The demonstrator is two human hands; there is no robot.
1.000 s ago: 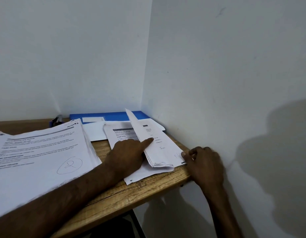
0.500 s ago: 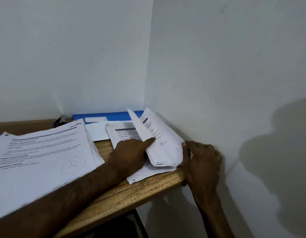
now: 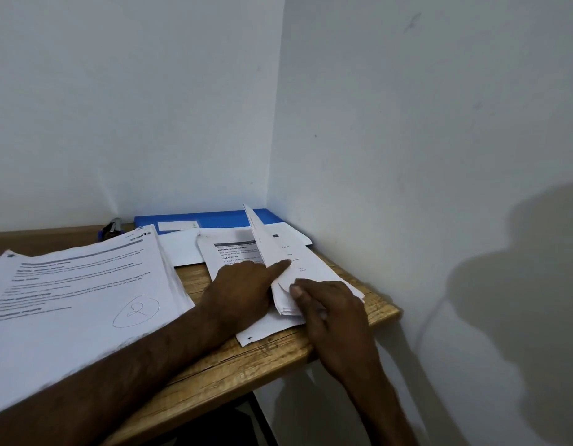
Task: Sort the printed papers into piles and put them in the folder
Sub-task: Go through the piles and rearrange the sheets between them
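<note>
A small stack of printed papers (image 3: 314, 265) lies at the table's right end by the wall. Its top sheets (image 3: 258, 235) stand lifted on edge. My left hand (image 3: 243, 284) rests on the sheet to the left, and its straight index finger props the lifted sheets apart. My right hand (image 3: 330, 312) is at the stack's near corner, thumb on top of the curled page corners, pinching them. A thick pile of printed papers (image 3: 85, 278) marked with a circled 2 fills the left of the table. The blue folder (image 3: 211, 217) lies shut against the back wall.
The wooden table (image 3: 246, 362) ends just right of the small stack, close to the side wall. A stapler (image 3: 109, 228) sits behind the thick pile. A blank white sheet (image 3: 182, 249) lies between the folder and the piles.
My right hand has slid left from the stack's right edge to its near corner, thumb now on the page corners. The lifted sheets stand more upright. My left hand has stayed put.
</note>
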